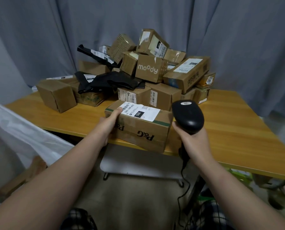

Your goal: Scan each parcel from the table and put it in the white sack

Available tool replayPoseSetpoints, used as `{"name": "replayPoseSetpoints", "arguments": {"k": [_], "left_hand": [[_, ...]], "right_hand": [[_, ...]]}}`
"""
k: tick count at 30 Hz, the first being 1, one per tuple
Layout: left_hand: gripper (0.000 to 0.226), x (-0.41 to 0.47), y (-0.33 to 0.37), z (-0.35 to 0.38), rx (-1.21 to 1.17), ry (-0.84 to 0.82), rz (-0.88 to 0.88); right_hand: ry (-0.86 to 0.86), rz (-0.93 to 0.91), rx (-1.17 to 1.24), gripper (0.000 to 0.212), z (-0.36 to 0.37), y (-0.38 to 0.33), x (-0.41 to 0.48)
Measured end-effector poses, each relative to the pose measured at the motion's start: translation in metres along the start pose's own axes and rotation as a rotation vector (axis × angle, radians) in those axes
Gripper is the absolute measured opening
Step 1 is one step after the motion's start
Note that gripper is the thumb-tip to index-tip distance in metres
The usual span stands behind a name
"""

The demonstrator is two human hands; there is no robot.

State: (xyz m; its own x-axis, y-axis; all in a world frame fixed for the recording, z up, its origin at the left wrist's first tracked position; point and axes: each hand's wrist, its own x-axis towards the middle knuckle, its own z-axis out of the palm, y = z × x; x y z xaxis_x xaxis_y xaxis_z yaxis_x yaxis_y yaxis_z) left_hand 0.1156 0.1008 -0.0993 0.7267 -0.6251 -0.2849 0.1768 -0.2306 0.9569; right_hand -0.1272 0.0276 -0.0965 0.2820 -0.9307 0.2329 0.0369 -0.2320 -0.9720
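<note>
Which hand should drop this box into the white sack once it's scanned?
Left. The left hand holds the box, and the sack is on that side; the right hand is busy gripping the scanner.

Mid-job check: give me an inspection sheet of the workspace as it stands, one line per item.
Surface: wooden table, right part bare.
Job's things: P&G box at the table's front edge, label up; parcel pile behind it; white sack at left.
Clutter: nothing seen.
Hands: left hand grips the box's left end; right hand holds the black scanner beside the box.
Cables: scanner cord hangs below the table edge.
Surroundings: grey curtain behind.
</note>
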Motion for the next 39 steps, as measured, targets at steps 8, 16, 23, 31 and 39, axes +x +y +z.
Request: {"name": "replayPoseSetpoints", "arguments": {"k": [8,16,23,31,39], "left_hand": [[0.101,-0.011,0.002,0.013,-0.055,-0.029,-0.013],[0.102,-0.032,0.003,0.021,-0.162,-0.273,0.198],[0.146,-0.031,0.003,0.061,0.098,-0.25,0.37],[0.129,-0.005,0.009,0.016,0.197,-0.175,0.537],[0.133,-0.003,0.004,0.019,0.216,-0.11,0.571]], "right_hand": [[-0.25,0.267,0.144,0.025,0.012,-0.022,0.015],[-0.026,0.231,0.364,0.043,0.0,0.008,-0.012],[-0.069,0.181,0.334,0.043,0.017,0.027,-0.031],[-0.18,0.012,0.02,0.009,0.007,-0.026,-0.008],[-0.202,-0.019,-0.013,0.032,0.017,-0.04,-0.011]]}}
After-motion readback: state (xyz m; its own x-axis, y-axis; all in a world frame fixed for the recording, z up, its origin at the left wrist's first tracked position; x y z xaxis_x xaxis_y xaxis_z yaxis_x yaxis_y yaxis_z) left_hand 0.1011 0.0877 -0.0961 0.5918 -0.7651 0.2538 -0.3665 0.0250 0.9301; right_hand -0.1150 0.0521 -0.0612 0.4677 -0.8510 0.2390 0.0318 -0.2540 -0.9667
